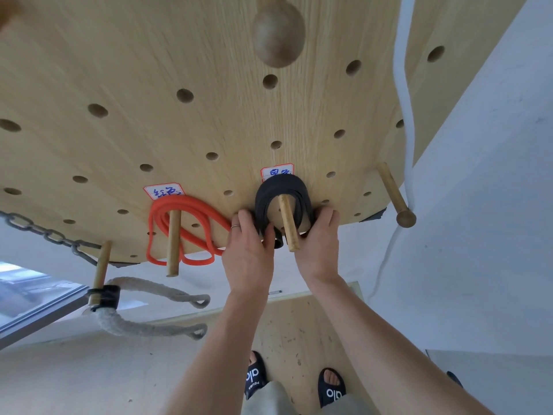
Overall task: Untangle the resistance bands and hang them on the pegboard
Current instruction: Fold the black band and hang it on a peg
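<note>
A: Biggest first?
B: Wooden pegboard (185, 55), rows of round holes, fills the top of the view. Wood floor panel (299, 330) below.
A: Bands?
B: Red band (191, 205) coiled over a wooden peg (173, 244), loops hanging down the board, long axis running down. Black band (281, 190) looped in several layers over the next peg (288, 223), arch on top, ends hanging down.
A: Hands?
B: Left hand (248, 250) grips the black band's left side, fingers curled on it, ring on one finger. Right hand (318, 244) holds the right side, same curl.
A: Writing?
B: White label (163, 191) above red, another label (276, 172) above black, blue handwriting, can't read it. Black slippers (330, 387) read "olo".
A: Rest?
B: Chain (45, 233), rope (143, 327) on a left peg.
</note>
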`<state>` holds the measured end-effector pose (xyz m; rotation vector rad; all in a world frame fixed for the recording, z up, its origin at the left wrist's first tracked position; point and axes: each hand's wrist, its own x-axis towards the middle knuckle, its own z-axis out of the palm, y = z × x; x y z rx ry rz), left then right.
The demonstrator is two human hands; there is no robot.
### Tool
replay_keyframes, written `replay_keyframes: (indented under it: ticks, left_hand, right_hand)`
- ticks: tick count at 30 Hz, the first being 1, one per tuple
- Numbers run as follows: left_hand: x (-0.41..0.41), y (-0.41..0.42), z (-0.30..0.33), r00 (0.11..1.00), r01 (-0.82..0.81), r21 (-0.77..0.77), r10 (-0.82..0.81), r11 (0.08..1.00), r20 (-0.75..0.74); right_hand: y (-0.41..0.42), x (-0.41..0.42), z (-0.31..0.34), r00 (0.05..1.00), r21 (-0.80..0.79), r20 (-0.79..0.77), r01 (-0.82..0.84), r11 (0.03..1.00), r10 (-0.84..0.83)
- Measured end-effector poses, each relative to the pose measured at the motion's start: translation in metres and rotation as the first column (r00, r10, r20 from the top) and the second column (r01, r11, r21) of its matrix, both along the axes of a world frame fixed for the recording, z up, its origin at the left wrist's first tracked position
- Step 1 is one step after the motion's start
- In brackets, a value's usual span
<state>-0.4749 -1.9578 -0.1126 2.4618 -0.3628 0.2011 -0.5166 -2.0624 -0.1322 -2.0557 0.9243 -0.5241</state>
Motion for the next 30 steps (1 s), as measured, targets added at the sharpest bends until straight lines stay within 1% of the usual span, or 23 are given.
replay_keyframes:
  ticks: [3, 7, 12, 14, 17, 21, 25, 30]
  left_hand:
    - [-0.002, 0.002, 0.000, 1.000, -0.011, -0.014, 0.011, 1.000, -0.017]
    - [-0.003, 0.005, 0.001, 0.999, -0.029, -0.008, 0.029, 1.000, -0.043]
    - [-0.005, 0.009, 0.004, 1.000, -0.007, -0.017, 0.007, 1.000, 0.010]
    - [-0.006, 0.010, 0.007, 0.999, 0.001, -0.016, -0.001, 1.000, 0.032]
    - [-0.008, 0.016, 0.009, 0.999, 0.024, -0.008, -0.024, 1.000, 0.048]
    - [-0.011, 0.023, 0.010, 0.998, 0.042, 0.043, -0.044, 0.998, 0.052]
    - [-0.020, 0.033, 0.012, 0.996, 0.064, 0.091, -0.070, 0.994, 0.060]
    - [-0.034, 0.049, 0.004, 0.996, 0.089, 0.200, -0.093, 0.976, 0.011]
  right_hand:
    - [0.001, -0.004, 0.002, 0.996, -0.037, -0.081, -0.029, 0.999, 0.026]
    - [0.003, -0.005, -0.002, 0.995, -0.060, -0.090, -0.037, 0.998, 0.031]
    - [0.004, -0.025, -0.003, 0.998, -0.042, -0.002, -0.062, 0.997, 0.062]
    - [0.003, -0.036, -0.003, 0.999, -0.042, 0.020, -0.038, 0.998, 0.039]
    - [-0.002, -0.049, -0.004, 1.000, 0.015, -0.004, 0.024, 1.000, -0.024]
    - [-0.009, -0.063, -0.005, 0.999, 0.042, -0.032, 0.045, 0.998, -0.044]
    - [-0.014, -0.069, -0.003, 0.999, 0.026, -0.029, 0.038, 0.999, -0.037]
    - [-0.012, -0.079, -0.002, 0.999, 0.029, -0.021, -0.023, 0.999, 0.023]
